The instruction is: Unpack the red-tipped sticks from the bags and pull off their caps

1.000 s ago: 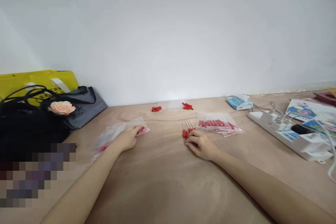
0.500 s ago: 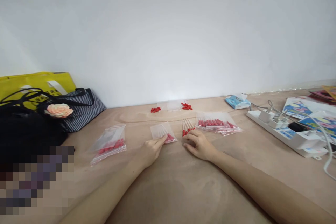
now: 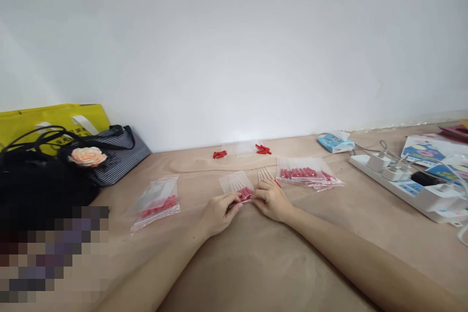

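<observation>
Left hand (image 3: 222, 210) pinching clear bag (image 3: 234, 182) by lower edge, frame center; right hand (image 3: 272, 200) at its right corner (can't tell if gripping), partly covering red-ended sticks (image 3: 278, 184).

The tabletop (image 3: 234, 263) carries clear bags (image 3: 234, 182), a power strip (image 3: 397, 187) and probably a tissue pack (image 3: 333, 143)

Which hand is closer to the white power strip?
Right. The right hand is by the small plastic bag's right side, with the power strip off to its right. The left hand is by the bag's left side, farther away.
</observation>
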A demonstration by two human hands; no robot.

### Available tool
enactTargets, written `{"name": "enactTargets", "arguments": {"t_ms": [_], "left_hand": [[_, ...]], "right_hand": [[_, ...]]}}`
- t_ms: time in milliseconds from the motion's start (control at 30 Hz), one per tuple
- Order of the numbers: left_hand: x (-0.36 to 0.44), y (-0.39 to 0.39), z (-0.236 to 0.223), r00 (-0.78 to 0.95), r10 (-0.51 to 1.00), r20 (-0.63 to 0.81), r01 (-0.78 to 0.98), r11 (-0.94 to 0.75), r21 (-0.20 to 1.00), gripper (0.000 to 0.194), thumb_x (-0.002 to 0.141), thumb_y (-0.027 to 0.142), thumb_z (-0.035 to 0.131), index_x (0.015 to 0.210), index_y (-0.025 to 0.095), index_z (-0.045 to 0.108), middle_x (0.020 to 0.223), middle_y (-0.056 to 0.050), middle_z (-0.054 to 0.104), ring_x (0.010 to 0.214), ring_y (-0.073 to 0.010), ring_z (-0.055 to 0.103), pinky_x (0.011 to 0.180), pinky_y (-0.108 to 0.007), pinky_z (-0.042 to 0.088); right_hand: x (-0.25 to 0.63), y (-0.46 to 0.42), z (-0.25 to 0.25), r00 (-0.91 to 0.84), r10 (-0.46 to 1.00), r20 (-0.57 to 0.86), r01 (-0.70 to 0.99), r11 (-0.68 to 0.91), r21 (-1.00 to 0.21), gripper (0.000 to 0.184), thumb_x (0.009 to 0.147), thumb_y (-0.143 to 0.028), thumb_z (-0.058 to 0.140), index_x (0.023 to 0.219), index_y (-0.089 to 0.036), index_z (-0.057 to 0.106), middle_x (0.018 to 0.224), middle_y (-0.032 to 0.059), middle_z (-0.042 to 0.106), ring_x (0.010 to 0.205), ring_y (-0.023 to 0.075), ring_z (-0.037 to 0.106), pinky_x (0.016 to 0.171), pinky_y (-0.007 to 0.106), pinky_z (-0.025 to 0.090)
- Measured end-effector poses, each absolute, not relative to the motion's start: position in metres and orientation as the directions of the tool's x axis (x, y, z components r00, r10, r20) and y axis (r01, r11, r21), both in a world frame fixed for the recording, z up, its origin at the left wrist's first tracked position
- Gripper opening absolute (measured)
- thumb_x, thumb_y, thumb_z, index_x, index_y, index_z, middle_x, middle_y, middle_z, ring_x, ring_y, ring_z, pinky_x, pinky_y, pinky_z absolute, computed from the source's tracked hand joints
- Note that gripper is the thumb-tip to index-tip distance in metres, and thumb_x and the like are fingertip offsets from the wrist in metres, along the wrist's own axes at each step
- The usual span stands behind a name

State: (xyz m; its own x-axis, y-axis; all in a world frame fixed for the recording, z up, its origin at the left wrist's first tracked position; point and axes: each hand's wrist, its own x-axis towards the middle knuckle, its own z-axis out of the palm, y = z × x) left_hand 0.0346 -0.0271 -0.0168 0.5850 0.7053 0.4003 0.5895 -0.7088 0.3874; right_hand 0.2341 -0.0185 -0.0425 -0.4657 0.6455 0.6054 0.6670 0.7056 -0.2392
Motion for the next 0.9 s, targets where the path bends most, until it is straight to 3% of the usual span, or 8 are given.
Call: {"name": "enactTargets", "arguments": {"t_ms": [200, 500, 733, 900], "left_hand": [[0.0379, -0.0212, -0.0201, 0.544, 0.741, 0.395, 0.571, -0.671, 0.473, 0.019, 0.083, 0.023, 0.045, 0.080, 0.019, 0.063, 0.096, -0.003, 0.067, 0.088, -0.0159, 0.062, 0.079, -0.028, 0.047], [0.0431, -0.0182, -0.0192, 0.371, 0.886, 0.278, 0.567, -0.453, 0.688, 0.010, 0.068, 0.013, 0.058, 0.063, 0.018, 0.066, 0.098, -0.004, 0.067, 0.090, -0.0186, 0.062, 0.083, -0.031, 0.047], [0.0450, -0.0182, -0.0198, 0.327, 0.905, 0.272, 0.577, -0.419, 0.701, 0.010, 0.065, 0.013, 0.060, 0.059, 0.019, 0.066, 0.097, -0.004, 0.068, 0.090, -0.0184, 0.062, 0.084, -0.031, 0.046], [0.0444, -0.0178, -0.0197, 0.360, 0.893, 0.270, 0.588, -0.442, 0.677, 0.011, 0.071, 0.023, 0.058, 0.067, 0.019, 0.068, 0.098, -0.006, 0.067, 0.090, -0.0183, 0.062, 0.080, -0.028, 0.047]], "right_hand": [[0.2341, -0.0219, -0.0411, -0.449, 0.653, 0.610, 0.659, 0.703, -0.267, 0.009, 0.079, -0.022, 0.055, 0.073, -0.019, 0.061, 0.072, 0.0026, 0.057, 0.075, 0.0162, 0.048, 0.070, 0.030, 0.034], [0.2351, -0.0245, -0.0403, -0.461, 0.601, 0.654, 0.610, 0.749, -0.259, 0.006, 0.073, -0.014, 0.056, 0.075, -0.018, 0.058, 0.079, 0.0032, 0.057, 0.078, 0.0163, 0.047, 0.069, 0.029, 0.036], [0.2344, -0.0258, -0.0409, -0.454, 0.574, 0.681, 0.622, 0.752, -0.220, 0.006, 0.075, -0.016, 0.055, 0.073, -0.019, 0.060, 0.077, 0.0026, 0.057, 0.076, 0.0158, 0.046, 0.069, 0.030, 0.035], [0.2344, -0.0247, -0.0414, -0.446, 0.597, 0.667, 0.633, 0.737, -0.237, 0.006, 0.075, -0.018, 0.056, 0.069, -0.019, 0.059, 0.074, 0.0029, 0.056, 0.075, 0.0157, 0.045, 0.069, 0.030, 0.035]]}}
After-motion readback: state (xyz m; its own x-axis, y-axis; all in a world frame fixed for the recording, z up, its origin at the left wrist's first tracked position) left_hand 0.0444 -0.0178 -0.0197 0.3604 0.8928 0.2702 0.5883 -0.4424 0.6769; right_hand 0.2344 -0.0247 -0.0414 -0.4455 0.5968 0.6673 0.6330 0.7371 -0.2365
